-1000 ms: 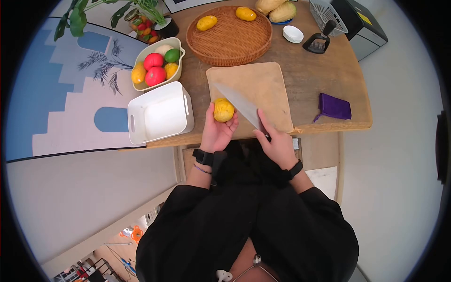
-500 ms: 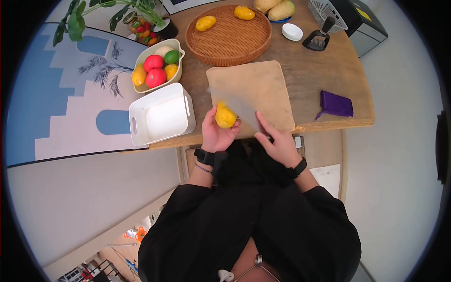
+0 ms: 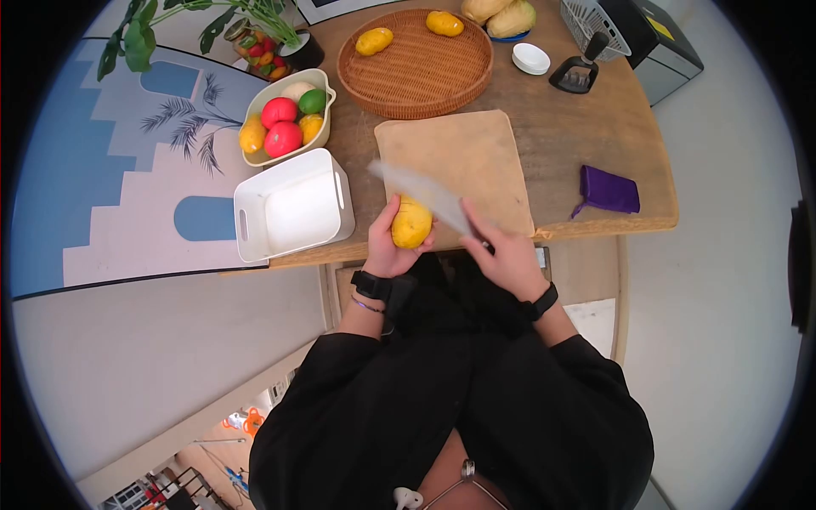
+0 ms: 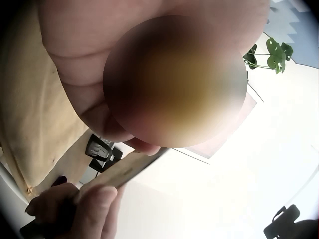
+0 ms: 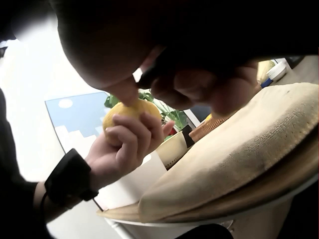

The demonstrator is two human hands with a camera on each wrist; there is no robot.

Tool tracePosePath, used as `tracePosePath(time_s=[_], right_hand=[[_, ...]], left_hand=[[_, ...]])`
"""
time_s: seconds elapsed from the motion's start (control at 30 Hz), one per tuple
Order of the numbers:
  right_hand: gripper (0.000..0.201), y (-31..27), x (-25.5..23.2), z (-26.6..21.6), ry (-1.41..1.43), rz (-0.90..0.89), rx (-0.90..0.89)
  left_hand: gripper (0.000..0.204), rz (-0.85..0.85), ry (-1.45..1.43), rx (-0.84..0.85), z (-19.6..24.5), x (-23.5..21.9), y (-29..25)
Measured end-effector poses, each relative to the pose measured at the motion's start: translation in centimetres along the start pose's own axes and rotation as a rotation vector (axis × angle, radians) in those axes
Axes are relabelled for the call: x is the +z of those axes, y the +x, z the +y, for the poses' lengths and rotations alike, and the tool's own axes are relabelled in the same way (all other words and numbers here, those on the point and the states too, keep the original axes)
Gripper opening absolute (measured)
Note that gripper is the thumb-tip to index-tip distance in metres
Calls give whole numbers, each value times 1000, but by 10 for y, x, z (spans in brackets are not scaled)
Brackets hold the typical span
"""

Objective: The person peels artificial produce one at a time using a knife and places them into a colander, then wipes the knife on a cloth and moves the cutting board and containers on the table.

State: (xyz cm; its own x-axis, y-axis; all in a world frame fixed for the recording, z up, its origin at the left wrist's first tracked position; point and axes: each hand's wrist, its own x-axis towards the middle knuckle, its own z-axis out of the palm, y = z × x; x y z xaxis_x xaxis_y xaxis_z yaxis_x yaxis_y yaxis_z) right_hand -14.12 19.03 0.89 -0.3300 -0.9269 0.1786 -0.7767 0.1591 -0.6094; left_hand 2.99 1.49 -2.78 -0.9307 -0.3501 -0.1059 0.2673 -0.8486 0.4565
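In the head view, my left hand point(image 3: 387, 248) holds up a yellow oval fruit point(image 3: 412, 224) near the table's front edge, thumb on one side and fingers round the other. Fine dark lines mark its upper end. My right hand point(image 3: 512, 263) grips a kitchen knife point(image 3: 429, 194) by its dark handle, index finger along the blade. Motion blurs the broad blade, which slants up-left past the fruit's top over the cutting board point(image 3: 476, 149). The right wrist view shows the left fingers curled round the fruit point(image 5: 132, 109); the left wrist view blurs it heavily.
A white bin point(image 3: 297, 212) and a bowl of fruit point(image 3: 255, 159) stand at left. Behind the board lies a wicker tray point(image 3: 416, 72) with two yellow fruits. A purple pouch point(image 3: 609, 189), a black-handled tool point(image 3: 578, 75) and small white dishes point(image 3: 530, 59) sit at right.
My left hand has brought the fruit slightly down toward me and turned it. The knife blade has swung across its upper end and now points further left.
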Motion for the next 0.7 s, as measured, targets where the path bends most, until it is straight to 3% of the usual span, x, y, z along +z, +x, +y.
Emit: tracePosePath(time_s=[0.03, 0.07, 0.13, 0.2, 0.27, 0.3, 0.37, 0.5, 0.53, 0.6, 0.63, 0.7], right_hand=[[62, 2, 4, 4, 68, 106, 111], [63, 4, -1, 4, 72, 138, 89], [63, 3, -13, 4, 95, 62, 56], [62, 1, -15, 5, 105, -3, 25], [62, 0, -11, 7, 105, -9, -156], [62, 0, -9, 6, 104, -9, -156], [62, 1, -5, 5, 69, 49, 158], [62, 0, -13, 6, 186, 83, 62], [63, -1, -16, 3, 173, -38, 17], [64, -3, -17, 0, 89, -189, 7], [64, -3, -12, 0, 89, -191, 7], [63, -2, -2, -1, 44, 13, 185]], left_hand=[[51, 0, 0, 2, 0, -2, 1], [50, 0, -16, 7, -1, -2, 1], [50, 8, -33, 10, -4, -4, -2], [50, 288, -54, 30, -9, 3, 0], [50, 268, -48, 25, -7, 0, 3], [49, 259, -42, 22, -6, -3, 2], [51, 198, -44, 24, -2, -5, 3], [57, 63, -129, 53, -2, -7, 3], [57, 58, -128, 50, -6, -7, 5], [62, 563, -61, 140, -10, 21, 9], [62, 564, -64, 140, -9, 12, 9], [59, 162, -76, 23, -3, -11, 7]])
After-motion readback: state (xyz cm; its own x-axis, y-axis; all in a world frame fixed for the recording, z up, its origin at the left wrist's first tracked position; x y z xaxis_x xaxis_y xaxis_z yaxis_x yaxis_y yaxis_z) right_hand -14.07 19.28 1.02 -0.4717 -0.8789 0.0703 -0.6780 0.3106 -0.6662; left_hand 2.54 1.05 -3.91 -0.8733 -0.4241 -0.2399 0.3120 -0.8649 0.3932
